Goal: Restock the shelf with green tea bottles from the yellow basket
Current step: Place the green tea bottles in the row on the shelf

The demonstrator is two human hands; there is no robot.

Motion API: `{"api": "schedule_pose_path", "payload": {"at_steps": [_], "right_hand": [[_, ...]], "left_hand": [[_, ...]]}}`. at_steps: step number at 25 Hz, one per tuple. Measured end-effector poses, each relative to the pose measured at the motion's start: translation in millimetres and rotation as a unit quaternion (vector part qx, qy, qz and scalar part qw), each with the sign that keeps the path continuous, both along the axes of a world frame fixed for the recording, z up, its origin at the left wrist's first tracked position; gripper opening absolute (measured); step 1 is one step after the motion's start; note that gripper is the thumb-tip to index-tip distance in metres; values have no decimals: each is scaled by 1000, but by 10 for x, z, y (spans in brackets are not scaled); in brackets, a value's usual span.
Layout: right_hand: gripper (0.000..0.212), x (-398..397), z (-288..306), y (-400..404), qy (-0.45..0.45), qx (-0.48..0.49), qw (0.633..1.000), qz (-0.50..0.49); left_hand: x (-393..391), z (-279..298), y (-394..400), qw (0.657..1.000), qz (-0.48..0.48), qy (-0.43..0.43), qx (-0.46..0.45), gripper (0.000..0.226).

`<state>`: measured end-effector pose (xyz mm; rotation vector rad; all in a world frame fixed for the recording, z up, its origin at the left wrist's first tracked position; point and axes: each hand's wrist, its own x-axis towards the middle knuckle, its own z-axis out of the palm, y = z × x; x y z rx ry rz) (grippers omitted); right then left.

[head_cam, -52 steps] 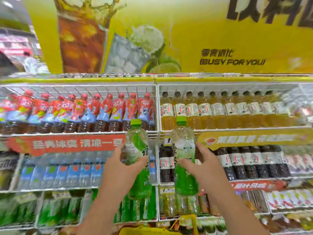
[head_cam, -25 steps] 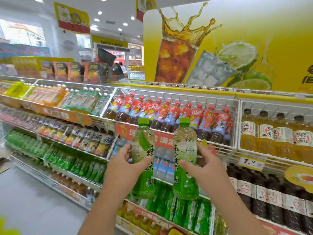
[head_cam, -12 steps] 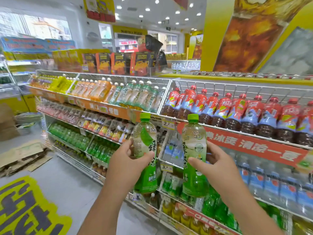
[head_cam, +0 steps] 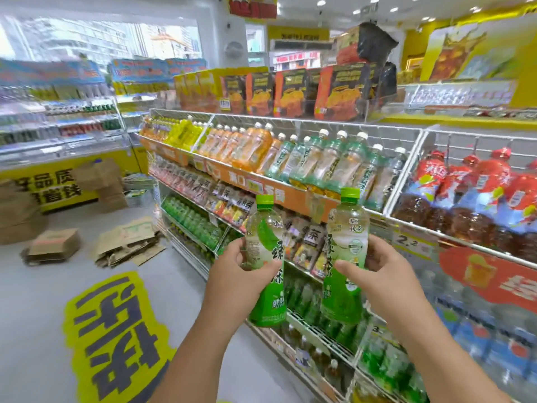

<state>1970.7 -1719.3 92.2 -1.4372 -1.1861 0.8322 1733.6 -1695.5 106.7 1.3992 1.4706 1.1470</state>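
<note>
I hold two green tea bottles upright in front of me, each with a green cap and a green label. My left hand [head_cam: 236, 274] grips the left green tea bottle [head_cam: 267, 257] around its middle. My right hand [head_cam: 377, 271] grips the right green tea bottle [head_cam: 345, 257] the same way. Both bottles hover in the aisle in front of the drinks shelf [head_cam: 290, 187]. Rows of similar green bottles [head_cam: 191, 219] fill a lower shelf further left. The yellow basket is out of view.
The wire shelf unit runs along my right, packed with orange, pale green and red-labelled bottles [head_cam: 476, 196]. Flattened cardboard boxes [head_cam: 128, 242] lie on the grey floor to the left. A yellow floor sticker [head_cam: 116, 330] lies below my left arm.
My view has swung left along the aisle, from facing the shelf to looking down its length. Both hands keep the same grip on the two bottles.
</note>
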Motion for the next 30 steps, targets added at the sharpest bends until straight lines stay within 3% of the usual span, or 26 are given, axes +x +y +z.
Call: {"api": "schedule_pose_path", "payload": {"at_steps": [7,11,14,17,22,27,30], "right_hand": [[63,-357,-29,1079,-8,-33,999,4],[59,-654,-81,1571,-19,-42,998,-33],[71,-991,-150,1846,-15,-49,995,-89],[77,-1285,-194,1995,-15,-52,987,-152],[73,-1559,-197,2048,-18,-57,971,-233],[75,-1487,-294,1926,55,-66,953,-292],[71,-1350,-460,1860,60,-77,949,-301]], "left_hand": [[-391,-59,1085,1000,23,-3,2,35],[-650,-148,1781,1000,-16,16,6,32],[-875,-186,2304,997,-72,28,14,38],[-1019,-191,2790,989,-143,38,18,60],[-978,-225,3247,971,-237,30,8,74],[-694,-398,3342,955,-297,9,-15,61],[-487,-597,3335,948,-316,15,-32,77]]}}
